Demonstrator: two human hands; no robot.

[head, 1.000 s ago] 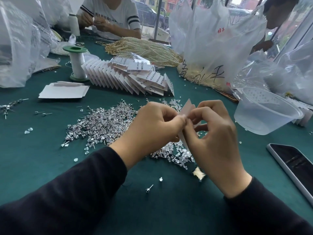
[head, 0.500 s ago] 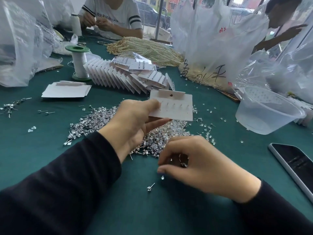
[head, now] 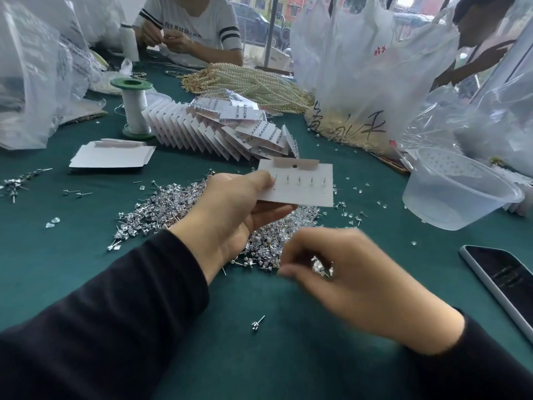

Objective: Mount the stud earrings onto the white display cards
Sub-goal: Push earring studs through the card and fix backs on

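My left hand (head: pixel 230 215) holds a white display card (head: pixel 300 186) by its left edge, above a heap of silver stud earrings (head: pixel 173 209). The card faces me back side up, with several earring posts poking through in a row. My right hand (head: pixel 354 284), blurred by motion, is low near the front of the heap, fingers curled around a few stud earrings (head: pixel 321 267). One loose stud (head: pixel 257 323) lies on the green cloth in front.
Filled cards lie fanned in a row (head: pixel 219 131) behind the heap, beside a green-capped thread spool (head: pixel 134 111) and flat blank cards (head: pixel 111 155). A clear plastic tub (head: pixel 458 192) and a phone (head: pixel 501 281) sit right. Pearl strands, plastic bags and two people are at the back.
A second ago both hands were pinched together on the card. The left hand then held the card out flat, and the right hand dropped to the heap and picked up studs.
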